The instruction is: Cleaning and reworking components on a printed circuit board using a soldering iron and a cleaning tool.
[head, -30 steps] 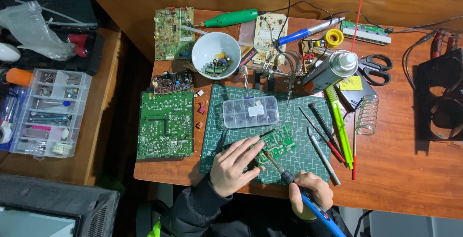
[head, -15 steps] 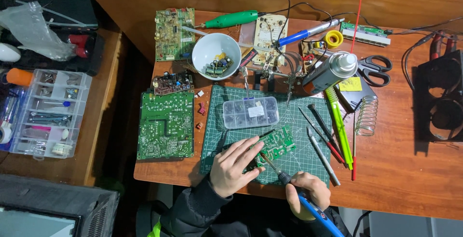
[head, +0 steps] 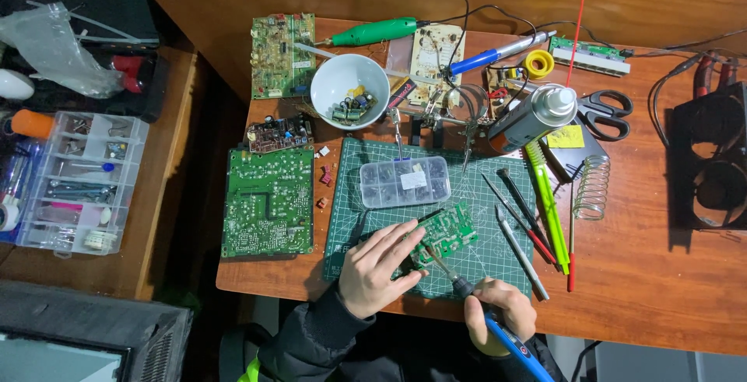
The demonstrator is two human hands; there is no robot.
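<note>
**Q:** So where are you at with that board?

**Me:** Honestly, mid-job. Nearest me, my right hand (head: 502,316) has its fingers wrapped tight around the blue soldering iron (head: 510,339), tip down at the near edge of the small green circuit board (head: 442,234). My left hand (head: 377,269) lies flat with fingers spread, pinning that board to the green cutting mat (head: 350,219) on the table (head: 646,273).

**Q:** What's done, what's left?

**Me:** Going by how it looks, the board's laid out and held and the tip's on a joint, so work is underway. Can't tell how many joints are finished; too small to see. The clear parts box (head: 405,181) just past the board is shut.

**Q:** And the rest of the mess?

**Me:** A big green board (head: 268,201) lies left of the mat, and picks and screwdrivers (head: 521,222) are to the right. Further back there's a white bowl (head: 349,90) of components, a spray can (head: 533,117) and scissors (head: 603,113), then a green rotary tool (head: 373,33) at the far edge.
</note>
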